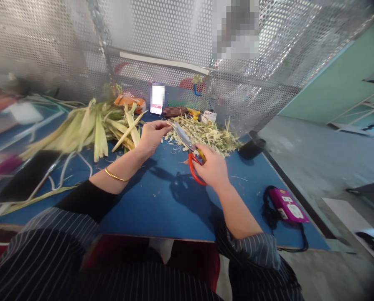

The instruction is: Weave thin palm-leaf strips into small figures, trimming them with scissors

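Observation:
My right hand (213, 167) grips a pair of scissors (183, 136) by the red handles, the metal blades pointing away and to the left. My left hand (153, 136) is closed in a pinch at the blade tips, on what looks like a small pale piece of corn husk, mostly hidden by the fingers. Left of that hand lies a heap of long corn husks (86, 125). Beyond the scissors, a pile of shredded husk bits (208, 136) covers the back of the blue table (136, 209).
A lit phone (156, 99) stands at the back beside an orange packet (130, 103). A black cup-like object (252, 148) lies near the right edge. Closer sits a purple box (288, 205) with a black cord. Perforated metal mesh (174, 29) rises behind the table. A dark flat panel (26, 175) lies left.

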The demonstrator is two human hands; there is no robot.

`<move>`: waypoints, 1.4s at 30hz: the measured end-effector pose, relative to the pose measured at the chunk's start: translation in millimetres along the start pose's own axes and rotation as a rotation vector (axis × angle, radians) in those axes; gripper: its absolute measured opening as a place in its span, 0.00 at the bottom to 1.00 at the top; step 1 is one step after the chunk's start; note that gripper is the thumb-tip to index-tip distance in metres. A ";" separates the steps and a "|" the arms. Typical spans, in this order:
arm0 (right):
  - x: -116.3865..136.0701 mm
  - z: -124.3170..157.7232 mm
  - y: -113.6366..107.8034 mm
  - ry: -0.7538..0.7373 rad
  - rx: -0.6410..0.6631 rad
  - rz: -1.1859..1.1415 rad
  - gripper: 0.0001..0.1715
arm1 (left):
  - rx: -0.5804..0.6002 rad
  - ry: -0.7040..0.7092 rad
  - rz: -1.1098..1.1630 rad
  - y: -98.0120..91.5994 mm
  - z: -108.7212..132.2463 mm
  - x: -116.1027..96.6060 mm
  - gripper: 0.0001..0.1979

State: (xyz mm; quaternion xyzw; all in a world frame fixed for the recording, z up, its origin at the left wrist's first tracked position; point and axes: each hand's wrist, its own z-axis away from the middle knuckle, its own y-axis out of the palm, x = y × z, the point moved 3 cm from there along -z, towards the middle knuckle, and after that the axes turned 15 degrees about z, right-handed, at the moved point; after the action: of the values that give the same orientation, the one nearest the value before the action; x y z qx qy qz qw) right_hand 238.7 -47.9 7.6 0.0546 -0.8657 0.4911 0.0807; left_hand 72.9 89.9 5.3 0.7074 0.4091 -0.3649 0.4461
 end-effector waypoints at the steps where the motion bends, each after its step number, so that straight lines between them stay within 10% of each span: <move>1: 0.5 0.3 -0.4 -0.008 -0.004 0.055 0.29 | -0.008 0.036 -0.039 -0.7 -0.3 -2.6 0.04; 34: 2.2 1.3 0.7 -0.038 0.033 0.266 0.26 | 0.067 0.488 -0.799 9.0 21.8 -20.7 0.05; 42: 0.9 3.0 -1.4 0.010 0.016 0.236 0.23 | 0.023 0.400 -0.730 11.2 22.1 -22.5 0.04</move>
State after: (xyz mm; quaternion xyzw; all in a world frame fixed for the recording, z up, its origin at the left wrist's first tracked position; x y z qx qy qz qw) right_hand 237.9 -51.2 7.4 -0.0493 -0.8618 0.5042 0.0261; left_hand 70.7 60.8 21.4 0.5776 0.7077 -0.3592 0.1912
